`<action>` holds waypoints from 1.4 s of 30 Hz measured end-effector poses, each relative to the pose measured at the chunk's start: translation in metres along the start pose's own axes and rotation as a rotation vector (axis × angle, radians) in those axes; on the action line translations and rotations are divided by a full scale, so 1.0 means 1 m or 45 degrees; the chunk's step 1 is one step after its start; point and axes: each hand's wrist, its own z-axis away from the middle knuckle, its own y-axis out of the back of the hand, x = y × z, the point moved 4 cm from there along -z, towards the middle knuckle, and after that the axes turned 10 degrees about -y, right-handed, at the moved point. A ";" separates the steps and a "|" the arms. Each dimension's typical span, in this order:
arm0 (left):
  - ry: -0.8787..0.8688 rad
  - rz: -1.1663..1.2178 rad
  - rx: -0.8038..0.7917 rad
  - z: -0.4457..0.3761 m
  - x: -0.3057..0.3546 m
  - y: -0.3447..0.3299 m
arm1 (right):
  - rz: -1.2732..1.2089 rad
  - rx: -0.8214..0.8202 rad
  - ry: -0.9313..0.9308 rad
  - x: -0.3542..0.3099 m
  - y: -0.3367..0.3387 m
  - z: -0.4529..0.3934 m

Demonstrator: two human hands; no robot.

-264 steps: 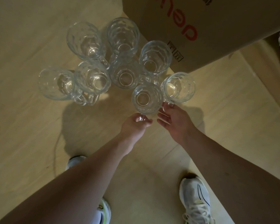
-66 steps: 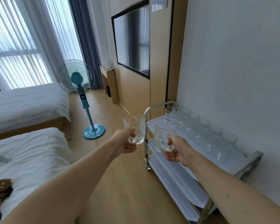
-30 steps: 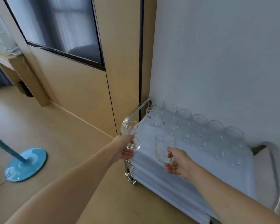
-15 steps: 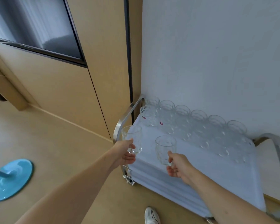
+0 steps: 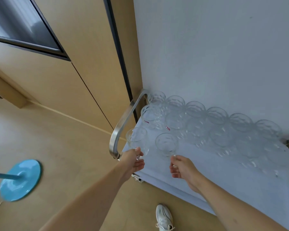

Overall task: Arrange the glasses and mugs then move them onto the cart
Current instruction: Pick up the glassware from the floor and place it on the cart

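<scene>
Pale wall and tan wood panelling back the cart (image 5: 232,184), whose top is draped in a smooth white cloth beside a curved brushed-metal handle (image 5: 123,124). Through the head camera we see two rows of dimpled clear glass mugs (image 5: 212,124) already lined up against the wall. Our left hand (image 5: 134,161) curls its fingers round the handle of one mug (image 5: 137,140) at the cart's near left corner, and our right hand (image 5: 182,168) pinches the handle of a second mug (image 5: 166,144) just beside it. We judge we are setting both down to start a third row; next we need to lower them gently, glass being slick and brittle, then let go
</scene>
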 end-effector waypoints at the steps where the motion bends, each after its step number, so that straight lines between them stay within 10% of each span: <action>1: 0.002 -0.005 -0.013 -0.003 -0.001 -0.004 | -0.003 -0.004 0.007 -0.003 0.001 -0.004; 29: -0.174 -0.737 -0.363 -0.023 0.011 -0.035 | 0.127 0.319 -0.041 -0.008 -0.009 -0.012; 42: -1.293 -1.637 -0.286 0.052 0.116 -0.001 | 0.327 0.708 0.245 -0.055 -0.020 0.129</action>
